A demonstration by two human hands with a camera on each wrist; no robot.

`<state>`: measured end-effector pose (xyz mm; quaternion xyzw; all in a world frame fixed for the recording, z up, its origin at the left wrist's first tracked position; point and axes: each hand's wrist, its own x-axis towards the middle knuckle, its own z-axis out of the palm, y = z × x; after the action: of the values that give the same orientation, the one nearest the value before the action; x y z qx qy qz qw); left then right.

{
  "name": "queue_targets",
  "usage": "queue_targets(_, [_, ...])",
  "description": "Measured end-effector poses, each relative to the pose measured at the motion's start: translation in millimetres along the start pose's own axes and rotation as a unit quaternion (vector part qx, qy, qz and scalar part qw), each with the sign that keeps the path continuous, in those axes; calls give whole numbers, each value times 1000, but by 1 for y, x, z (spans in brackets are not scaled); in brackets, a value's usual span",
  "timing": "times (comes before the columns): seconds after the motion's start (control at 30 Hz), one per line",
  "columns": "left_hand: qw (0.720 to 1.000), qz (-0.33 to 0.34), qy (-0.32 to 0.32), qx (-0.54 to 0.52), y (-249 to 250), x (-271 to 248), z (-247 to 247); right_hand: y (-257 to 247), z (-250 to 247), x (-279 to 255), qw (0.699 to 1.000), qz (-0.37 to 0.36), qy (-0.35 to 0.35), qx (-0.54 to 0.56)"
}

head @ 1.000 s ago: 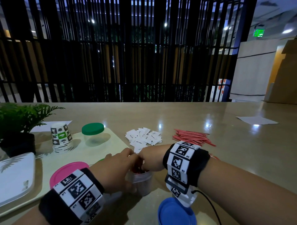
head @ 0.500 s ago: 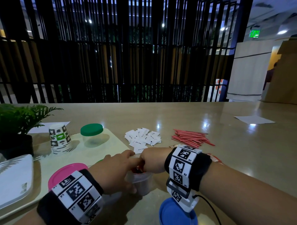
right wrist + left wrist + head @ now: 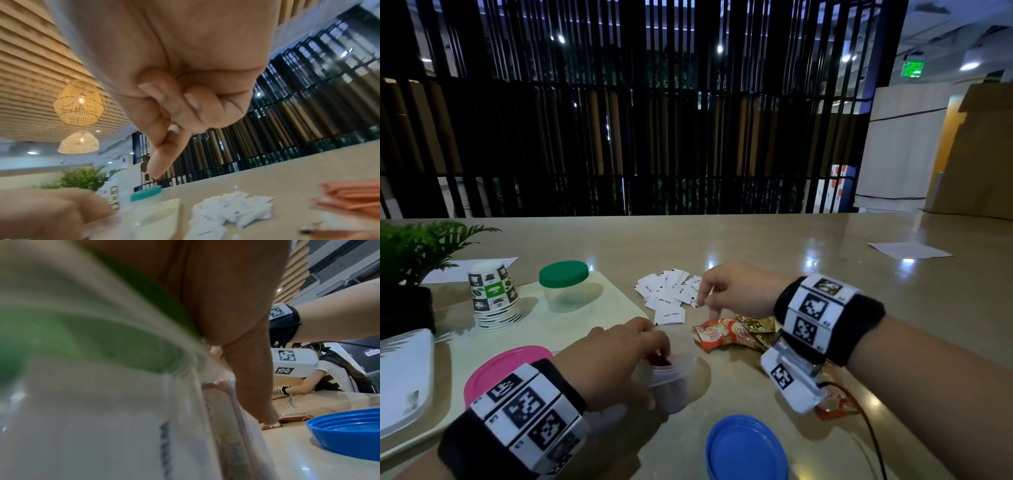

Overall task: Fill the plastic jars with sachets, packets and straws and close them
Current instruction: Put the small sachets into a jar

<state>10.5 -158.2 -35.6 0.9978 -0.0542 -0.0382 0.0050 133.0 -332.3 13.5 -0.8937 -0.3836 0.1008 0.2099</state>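
Observation:
My left hand (image 3: 619, 359) grips an open clear plastic jar (image 3: 674, 380) on the table, fingers over its rim and thumb on its side. Red packets show inside the jar (image 3: 123, 418). My right hand (image 3: 707, 310) hovers just right of the jar, holding nothing, its thumb and index finger pointing down at a heap of coffee packets (image 3: 726, 334). In the right wrist view the other fingers of that hand (image 3: 164, 146) are curled in. White sachets (image 3: 671, 294) lie behind it. The red straws (image 3: 353, 198) lie right of them, hidden by my arm in the head view.
A blue lid (image 3: 746, 448) lies upturned near the front edge and a pink lid (image 3: 506, 370) left of my wrist. On the tray (image 3: 599, 308) stand a green-lidded jar (image 3: 566, 286) and stacked paper cups (image 3: 494, 298). A potted plant (image 3: 414, 253) stands far left.
My right hand has come away from the jar mouth and moved up and right, over the coffee packets. My left hand still holds the jar in place.

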Motion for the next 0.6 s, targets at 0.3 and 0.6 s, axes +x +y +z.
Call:
queue_targets(0.3, [1000,-9,1,6,2,4,3,75,-25,-10,986,113,-29,-121])
queue_targets(0.6, [1000,-15,-9,-6,-3,4,7,117,-13,-12,956,199,-79,-203])
